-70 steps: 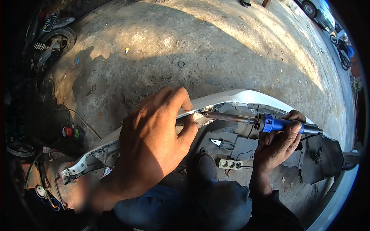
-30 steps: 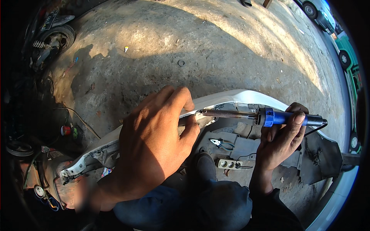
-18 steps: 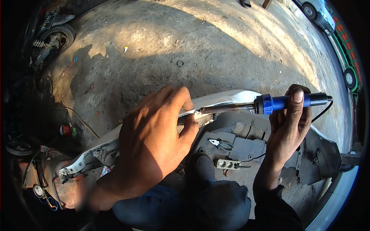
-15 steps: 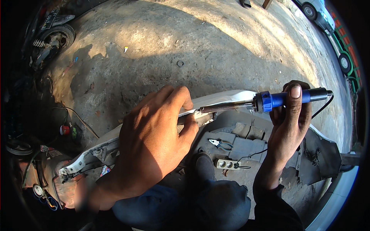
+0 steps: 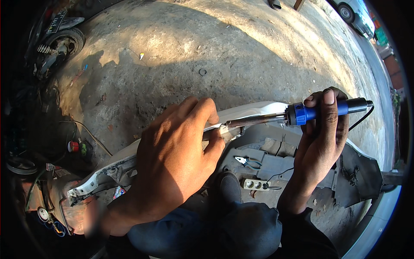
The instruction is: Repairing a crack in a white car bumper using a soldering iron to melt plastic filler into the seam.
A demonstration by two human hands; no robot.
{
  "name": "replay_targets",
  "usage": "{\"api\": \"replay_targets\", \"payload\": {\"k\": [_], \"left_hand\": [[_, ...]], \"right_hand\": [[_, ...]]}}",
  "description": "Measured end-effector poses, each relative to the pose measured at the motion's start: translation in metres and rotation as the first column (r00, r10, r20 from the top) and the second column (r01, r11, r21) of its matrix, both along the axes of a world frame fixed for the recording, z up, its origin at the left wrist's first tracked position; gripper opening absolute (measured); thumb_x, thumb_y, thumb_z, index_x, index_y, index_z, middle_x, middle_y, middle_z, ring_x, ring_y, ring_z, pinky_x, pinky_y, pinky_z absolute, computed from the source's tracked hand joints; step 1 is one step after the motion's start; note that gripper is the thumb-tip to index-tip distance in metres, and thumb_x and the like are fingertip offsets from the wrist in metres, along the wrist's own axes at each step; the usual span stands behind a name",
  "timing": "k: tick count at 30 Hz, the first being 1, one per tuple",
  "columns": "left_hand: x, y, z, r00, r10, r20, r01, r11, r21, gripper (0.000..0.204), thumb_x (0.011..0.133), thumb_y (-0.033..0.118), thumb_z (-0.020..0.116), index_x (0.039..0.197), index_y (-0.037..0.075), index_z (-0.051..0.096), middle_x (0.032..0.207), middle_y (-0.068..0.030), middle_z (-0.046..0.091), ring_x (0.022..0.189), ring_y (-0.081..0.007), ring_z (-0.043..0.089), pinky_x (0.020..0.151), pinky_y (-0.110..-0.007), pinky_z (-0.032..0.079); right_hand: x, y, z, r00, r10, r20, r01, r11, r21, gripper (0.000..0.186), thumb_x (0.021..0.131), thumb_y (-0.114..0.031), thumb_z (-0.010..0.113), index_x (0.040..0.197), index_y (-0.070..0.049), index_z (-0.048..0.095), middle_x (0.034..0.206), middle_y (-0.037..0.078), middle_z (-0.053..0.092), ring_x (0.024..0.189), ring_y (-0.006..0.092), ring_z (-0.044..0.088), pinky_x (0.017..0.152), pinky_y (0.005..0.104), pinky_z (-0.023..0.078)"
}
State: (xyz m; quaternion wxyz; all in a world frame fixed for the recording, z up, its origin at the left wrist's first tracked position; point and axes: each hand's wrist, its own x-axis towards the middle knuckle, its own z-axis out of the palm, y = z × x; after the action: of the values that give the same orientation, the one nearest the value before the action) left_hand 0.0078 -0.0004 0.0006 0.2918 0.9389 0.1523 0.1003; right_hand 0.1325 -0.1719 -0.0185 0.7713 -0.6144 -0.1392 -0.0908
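A: What's nearest?

B: The knees (image 5: 254,228), then the left hand (image 5: 177,155). Its thumb and index finger are bent, slightly apart, straddling the edge of the bumper (image 5: 254,108), which curves across in front of the knees.

A: Gripping it?

B: I can't tell; the knuckles hide the contact. Perhaps they steady the edge.

A: And the right hand (image 5: 324,138)?

B: Wrapped around the blue handle of the iron (image 5: 298,114), well back from the metal shaft, presumably because of heat. The shaft lies nearly level, its tip just beside the left fingertips; whether it touches the bumper is too small to see.

A: Anything in the way?

B: The left hand covers a stretch of bumper. The cord (image 5: 367,117) leaves the handle's back end, away from the tip.

A: Beyond?

B: Down on the ground, a shoe (image 5: 230,187), the socket strip (image 5: 255,184) just beside it, and pliers (image 5: 246,161) on a grey panel (image 5: 276,163). Farther off, a motorbike wheel (image 5: 69,43) at left and a van (image 5: 362,19) at upper right.
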Motion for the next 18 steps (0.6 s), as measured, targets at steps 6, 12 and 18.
{"api": "replay_targets", "payload": {"k": [6,12,18], "left_hand": [[-0.001,0.000,-0.002,0.999,-0.003,0.033,0.002,1.000,0.010,0.024,0.083,0.006,0.078,0.099,0.006,0.060,0.080,-0.0093,0.054,0.072,-0.0279,0.058,0.068,-0.043,0.047],[0.001,0.000,-0.002,1.000,0.001,0.031,-0.001,1.000,0.010,0.023,0.084,0.007,0.078,0.099,0.007,0.061,0.080,-0.0088,0.055,0.072,-0.0283,0.058,0.068,-0.043,0.047],[-0.001,-0.002,-0.001,0.999,0.003,0.035,-0.004,1.000,0.030,0.021,0.085,0.008,0.077,0.098,0.007,0.060,0.082,-0.0090,0.056,0.074,-0.0286,0.059,0.068,-0.044,0.047]], "right_hand": [[-0.006,-0.003,0.003,0.999,0.021,0.030,-0.021,1.000,0.013,0.021,0.105,-0.022,0.069,0.113,-0.004,0.062,0.087,0.008,0.070,0.076,0.0093,0.065,0.056,0.0161,0.042],[-0.013,-0.004,0.003,0.998,-0.003,0.069,0.003,1.000,0.001,0.020,0.106,-0.020,0.068,0.114,-0.005,0.059,0.087,0.009,0.069,0.078,0.0120,0.068,0.055,0.0171,0.042],[-0.017,-0.007,0.005,0.993,0.027,0.119,-0.026,1.000,-0.003,0.018,0.106,-0.017,0.066,0.114,-0.004,0.056,0.086,0.009,0.068,0.077,0.0125,0.067,0.055,0.0178,0.043]]}}
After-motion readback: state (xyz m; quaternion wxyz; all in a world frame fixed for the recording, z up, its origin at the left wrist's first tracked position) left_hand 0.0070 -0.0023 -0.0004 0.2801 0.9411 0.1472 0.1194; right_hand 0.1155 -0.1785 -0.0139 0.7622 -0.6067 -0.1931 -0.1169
